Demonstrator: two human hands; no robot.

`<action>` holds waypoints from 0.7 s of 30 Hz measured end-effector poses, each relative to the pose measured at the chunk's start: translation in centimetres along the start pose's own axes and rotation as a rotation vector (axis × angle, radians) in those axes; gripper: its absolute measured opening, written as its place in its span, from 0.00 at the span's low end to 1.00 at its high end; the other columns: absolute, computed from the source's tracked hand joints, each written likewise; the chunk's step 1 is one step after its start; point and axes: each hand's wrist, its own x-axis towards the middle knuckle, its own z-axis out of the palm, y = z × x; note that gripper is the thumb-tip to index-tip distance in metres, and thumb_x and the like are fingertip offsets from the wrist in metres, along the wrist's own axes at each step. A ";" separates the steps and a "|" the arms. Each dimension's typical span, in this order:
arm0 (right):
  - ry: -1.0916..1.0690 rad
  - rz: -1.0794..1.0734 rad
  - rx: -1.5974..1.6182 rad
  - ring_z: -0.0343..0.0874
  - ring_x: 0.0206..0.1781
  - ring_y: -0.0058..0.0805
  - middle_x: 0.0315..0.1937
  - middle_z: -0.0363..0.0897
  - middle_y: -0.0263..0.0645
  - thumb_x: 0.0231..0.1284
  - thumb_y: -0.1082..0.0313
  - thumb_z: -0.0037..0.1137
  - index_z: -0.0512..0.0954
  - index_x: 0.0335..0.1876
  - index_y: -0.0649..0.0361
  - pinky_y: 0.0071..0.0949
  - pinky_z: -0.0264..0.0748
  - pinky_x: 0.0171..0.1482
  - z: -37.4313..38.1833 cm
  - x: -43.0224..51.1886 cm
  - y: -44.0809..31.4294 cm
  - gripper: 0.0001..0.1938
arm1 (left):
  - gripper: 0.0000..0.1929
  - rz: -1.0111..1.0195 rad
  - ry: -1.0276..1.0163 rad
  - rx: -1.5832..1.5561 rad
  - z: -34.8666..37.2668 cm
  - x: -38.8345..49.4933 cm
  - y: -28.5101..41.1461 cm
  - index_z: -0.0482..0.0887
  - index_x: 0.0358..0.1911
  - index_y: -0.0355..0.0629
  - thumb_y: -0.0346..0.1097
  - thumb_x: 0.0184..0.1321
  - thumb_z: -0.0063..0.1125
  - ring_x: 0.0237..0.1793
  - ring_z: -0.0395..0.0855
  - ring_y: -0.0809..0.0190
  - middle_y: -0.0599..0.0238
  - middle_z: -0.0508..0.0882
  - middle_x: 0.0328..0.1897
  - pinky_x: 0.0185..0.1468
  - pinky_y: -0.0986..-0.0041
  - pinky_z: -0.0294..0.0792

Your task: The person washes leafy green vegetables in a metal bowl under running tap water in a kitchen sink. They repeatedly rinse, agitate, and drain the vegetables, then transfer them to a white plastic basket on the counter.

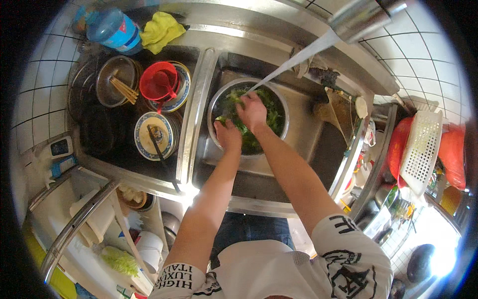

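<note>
A round metal basin (pixel 285 129) sits in the right compartment of a stainless steel sink, with leafy greens (pixel 274 112) in water inside it. My left hand (pixel 228 134) is at the basin's left side, its fingers down against the greens. Nearer the middle, my right hand (pixel 253 110) reaches in among the leaves, fingers bent. How firmly either hand holds any leaves cannot be told. From a metal faucet (pixel 358 20) at the upper right, a stream of water runs into the basin close to my right fingers.
The left compartment holds stacked plates (pixel 140 140), a red plastic ladle (pixel 153 74) and a metal bowl (pixel 106 80) with chopsticks. Behind stand a large plastic bottle (pixel 112 31) and a yellow cloth (pixel 161 31). At right is a white perforated basket (pixel 421 149); a metal divider (pixel 196 112) separates the compartments.
</note>
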 end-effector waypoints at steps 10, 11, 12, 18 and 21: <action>0.099 0.243 0.909 0.77 0.46 0.19 0.45 0.84 0.31 0.76 0.71 0.58 0.81 0.56 0.68 0.24 0.75 0.51 -9.3 -4.0 -0.6 0.11 | 0.24 0.247 -0.128 -0.382 0.0 0.5 1.1 0.74 0.68 0.33 0.39 0.75 0.57 0.67 0.78 0.42 0.45 0.81 0.68 0.70 0.59 0.67; 0.112 0.195 0.969 0.77 0.46 0.19 0.45 0.84 0.31 0.76 0.72 0.58 0.81 0.56 0.68 0.23 0.74 0.51 -9.3 -3.9 -0.6 0.10 | 0.24 0.269 -0.224 -0.418 -0.1 0.3 1.7 0.75 0.67 0.35 0.39 0.73 0.60 0.64 0.80 0.44 0.46 0.82 0.66 0.69 0.60 0.69; 0.052 0.207 0.968 0.77 0.46 0.19 0.44 0.83 0.31 0.76 0.73 0.58 0.81 0.56 0.68 0.23 0.74 0.50 -9.0 -3.7 -0.6 0.10 | 0.23 0.356 -0.281 -0.497 -0.2 0.0 2.3 0.77 0.66 0.36 0.38 0.72 0.63 0.62 0.81 0.47 0.48 0.83 0.65 0.67 0.61 0.70; 0.010 0.112 0.803 0.77 0.45 0.19 0.46 0.78 0.31 0.73 0.74 0.60 0.82 0.56 0.65 0.24 0.74 0.48 -6.9 -1.8 0.5 0.10 | 0.17 0.317 -0.398 -0.403 -1.0 0.5 4.3 0.87 0.54 0.36 0.40 0.69 0.67 0.44 0.84 0.61 0.57 0.89 0.45 0.52 0.68 0.75; -0.041 0.168 0.970 0.76 0.43 0.19 0.46 0.78 0.31 0.72 0.73 0.61 0.82 0.55 0.66 0.25 0.74 0.46 -6.6 -1.7 0.5 0.10 | 0.18 0.192 -0.468 -0.372 -1.8 1.6 4.0 0.88 0.58 0.36 0.41 0.73 0.65 0.55 0.84 0.62 0.60 0.91 0.54 0.62 0.70 0.73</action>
